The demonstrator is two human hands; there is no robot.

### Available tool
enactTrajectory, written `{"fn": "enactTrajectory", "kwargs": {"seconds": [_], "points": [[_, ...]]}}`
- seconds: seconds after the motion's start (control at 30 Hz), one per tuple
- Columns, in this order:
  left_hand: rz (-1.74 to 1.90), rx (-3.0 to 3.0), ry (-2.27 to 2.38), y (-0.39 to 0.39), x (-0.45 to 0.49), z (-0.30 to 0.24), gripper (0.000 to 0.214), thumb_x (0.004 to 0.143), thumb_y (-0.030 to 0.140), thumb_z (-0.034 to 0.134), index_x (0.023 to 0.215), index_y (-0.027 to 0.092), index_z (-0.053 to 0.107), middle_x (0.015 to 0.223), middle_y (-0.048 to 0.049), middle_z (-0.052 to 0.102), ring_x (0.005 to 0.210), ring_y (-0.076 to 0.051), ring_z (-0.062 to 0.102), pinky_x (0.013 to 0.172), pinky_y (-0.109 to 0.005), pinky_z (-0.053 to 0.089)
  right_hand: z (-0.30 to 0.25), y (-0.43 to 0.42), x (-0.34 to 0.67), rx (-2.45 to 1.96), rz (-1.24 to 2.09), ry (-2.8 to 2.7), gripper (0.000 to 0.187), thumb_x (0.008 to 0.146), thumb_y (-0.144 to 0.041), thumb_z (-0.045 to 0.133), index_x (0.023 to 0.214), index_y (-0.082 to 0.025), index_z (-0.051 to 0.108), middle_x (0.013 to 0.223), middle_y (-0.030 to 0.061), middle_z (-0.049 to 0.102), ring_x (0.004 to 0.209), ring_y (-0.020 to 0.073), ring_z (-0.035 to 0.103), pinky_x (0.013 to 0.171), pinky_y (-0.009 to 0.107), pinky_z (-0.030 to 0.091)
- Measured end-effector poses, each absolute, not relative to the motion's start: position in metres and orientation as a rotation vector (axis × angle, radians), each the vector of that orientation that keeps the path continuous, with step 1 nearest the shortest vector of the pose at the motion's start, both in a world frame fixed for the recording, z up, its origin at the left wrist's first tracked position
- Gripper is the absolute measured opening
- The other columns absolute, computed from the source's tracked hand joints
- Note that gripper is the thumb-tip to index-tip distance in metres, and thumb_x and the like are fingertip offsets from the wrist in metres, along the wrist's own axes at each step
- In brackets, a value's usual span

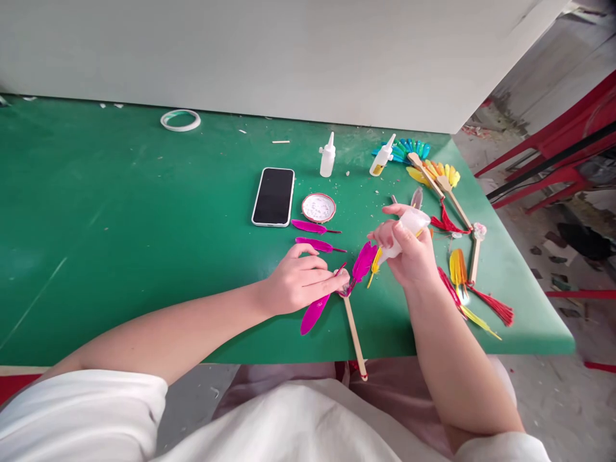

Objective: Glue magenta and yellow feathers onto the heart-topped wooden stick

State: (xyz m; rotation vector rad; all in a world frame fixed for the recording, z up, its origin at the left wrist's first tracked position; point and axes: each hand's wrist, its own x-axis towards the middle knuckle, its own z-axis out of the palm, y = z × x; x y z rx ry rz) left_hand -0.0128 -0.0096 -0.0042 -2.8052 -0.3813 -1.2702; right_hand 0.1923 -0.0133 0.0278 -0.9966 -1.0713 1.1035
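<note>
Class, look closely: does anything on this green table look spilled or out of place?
Small white scraps litter the far side of the table, looking untidy; a phone beside the pink feathers seems out of place.

The right grip (414, 258) holds a white bottle (414, 222).

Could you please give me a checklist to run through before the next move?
1. Whitish plastic bottle held in right hand: ok.
2. Left hand at upper end of slim, pale wooden stick: ok.
3. Stick fully on green tabletop: not ok; lower end juts past it.
4. White-edged, black-screened phone clear of both hands: ok.
5. Liquid at bottle's nozzle: cannot tell; too small.
</note>
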Motion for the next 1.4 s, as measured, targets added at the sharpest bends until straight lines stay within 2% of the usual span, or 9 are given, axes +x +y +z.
{"fn": "enactTrajectory", "kwargs": {"seconds": [0.07,0.17,0.23,0.33,0.47,0.63,0.83,1.27,1.4], "points": [[-1.257,-2.802,-0.358,-0.010,-0.012,-0.003,0.025,0.076,0.011,0.066,0.100,0.016,0.060,0.072,0.0048,0.069,0.066,-0.007,0.059,0.076,-0.030,0.039,0.028,-0.014,0.190,-1.023,1.082,-1.074,0.027,0.072,-0.049,0.059,0.087,-0.026,0.060,0.047,-0.0065,0.040,0.049,0.0119,0.046,0.069,0.037,0.049],[-1.258,-2.786,-0.318,-0.011,-0.011,0.000,0.024,0.076,0.011,0.066,0.098,0.015,0.061,0.074,0.0043,0.069,0.066,-0.006,0.059,0.076,-0.029,0.039,0.027,-0.016,0.187,-1.120,0.974,-1.072,0.039,0.077,-0.057,0.044,0.076,-0.023,0.063,0.058,0.0008,0.052,0.064,0.0170,0.055,0.071,0.038,0.048],[-1.262,-2.783,-0.294,-0.012,-0.010,0.002,0.023,0.075,0.012,0.067,0.097,0.015,0.061,0.072,0.0049,0.069,0.065,-0.006,0.060,0.075,-0.029,0.039,0.026,-0.017,0.187,-1.187,0.893,-1.034,0.046,0.079,-0.060,0.036,0.068,-0.023,0.061,0.063,0.0038,0.054,0.066,0.0184,0.056,0.063,0.036,0.047],[-1.253,-2.791,-0.278,-0.014,-0.010,0.003,0.022,0.075,0.013,0.067,0.096,0.017,0.061,0.069,0.0069,0.068,0.065,-0.006,0.060,0.075,-0.028,0.039,0.024,-0.018,0.186,-1.273,0.839,-0.989,0.050,0.079,-0.064,0.033,0.061,-0.023,0.056,0.055,0.0033,0.048,0.056,0.0168,0.052,0.049,0.032,0.040],[-1.249,-2.780,-0.285,-0.015,-0.009,0.001,0.021,0.078,0.012,0.063,0.097,0.020,0.061,0.070,0.0075,0.068,0.066,-0.005,0.059,0.076,-0.028,0.039,0.019,-0.019,0.183,-1.331,0.833,-0.999,0.051,0.079,-0.067,0.032,0.065,-0.024,0.056,0.049,0.0019,0.043,0.049,0.0150,0.049,0.041,0.031,0.034],[-1.239,-2.764,-0.278,-0.014,-0.009,0.001,0.016,0.079,0.014,0.062,0.094,0.020,0.062,0.069,0.0071,0.069,0.065,-0.006,0.060,0.074,-0.028,0.040,0.012,-0.018,0.181,-1.336,0.888,-0.993,0.049,0.081,-0.066,0.030,0.070,-0.026,0.057,0.056,0.0035,0.050,0.057,0.0176,0.054,0.045,0.033,0.035],[-1.251,-2.759,-0.268,-0.014,-0.010,-0.001,0.017,0.079,0.015,0.063,0.095,0.021,0.062,0.077,0.0052,0.069,0.071,-0.007,0.060,0.076,-0.029,0.041,0.008,-0.019,0.181,-1.326,0.954,-1.028,0.053,0.079,-0.069,0.027,0.069,-0.026,0.056,0.052,0.0030,0.044,0.053,0.0166,0.051,0.041,0.031,0.029],[-1.248,-2.749,-0.270,-0.013,-0.009,0.001,0.014,0.079,0.014,0.062,0.092,0.020,0.062,0.069,0.0068,0.068,0.067,-0.007,0.060,0.075,-0.029,0.041,0.004,-0.019,0.183,-1.306,0.942,-1.095,0.053,0.080,-0.069,0.025,0.074,-0.027,0.057,0.057,0.0033,0.048,0.053,0.0164,0.051,0.044,0.031,0.029],[-1.234,-2.753,-0.271,-0.013,-0.010,0.001,0.014,0.080,0.014,0.062,0.092,0.021,0.062,0.070,0.0070,0.069,0.068,-0.007,0.060,0.075,-0.029,0.040,0.007,-0.020,0.181,-1.321,0.954,-1.109,0.055,0.079,-0.070,0.023,0.072,-0.026,0.056,0.054,0.0028,0.046,0.050,0.0150,0.049,0.042,0.030,0.027]]}}
